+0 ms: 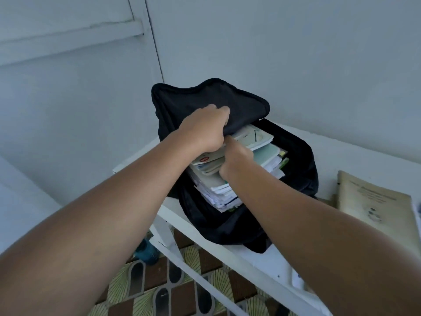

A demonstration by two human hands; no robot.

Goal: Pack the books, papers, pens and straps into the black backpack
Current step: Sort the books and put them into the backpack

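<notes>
left hand [206, 130] grips the black backpack [293, 156] flap; right hand [237, 164] clenched on its one book stack [218, 190]; one book [373, 208] beside.

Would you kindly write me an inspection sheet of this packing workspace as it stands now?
Surface: white table, with the backpack on it.
Job's things: black backpack open, flap lifted; stack of books and papers inside it. No pens or straps visible.
Clutter: yellowed booklet lying on the table to the right, outside the bag.
Grippers: left hand grips the flap edge; right hand curled on top of the stack, what it holds is unclear.
Cables: nothing seen.
Surroundings: pale wall; patterned floor; teal bottle beneath the table.
</notes>
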